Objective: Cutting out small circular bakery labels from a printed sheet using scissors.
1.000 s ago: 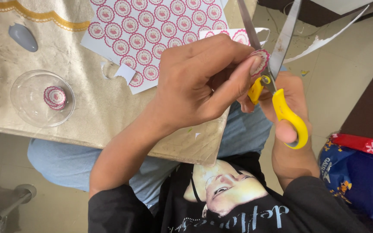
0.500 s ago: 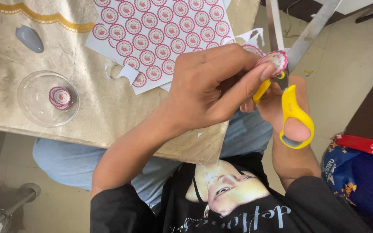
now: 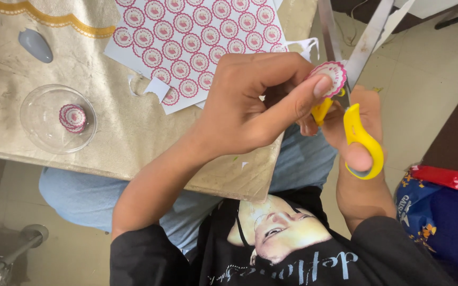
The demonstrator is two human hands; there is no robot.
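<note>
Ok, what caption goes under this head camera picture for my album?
Left hand holds a round pink sticker while the right hand trims it with yellow scissors beside a sticker sheet.

I see a white sheet of round labels (image 3: 197,42) lying flat on the beige table cover at the top centre, its rows of scalloped pink-and-white circles running off the upper edge, with the lower left corner ragged where circles are missing. A single cut label (image 3: 328,77), the same scalloped pink rim around a white middle, is pinched between the thumb and fingers of my left hand (image 3: 255,111), right against the scissor blades. A small stack of cut labels (image 3: 73,117) sits inside a clear round dish (image 3: 38,106) at the left, near the table edge. At the lower right I make out a blue printed bag (image 3: 441,222) with a red flowered strip
</note>
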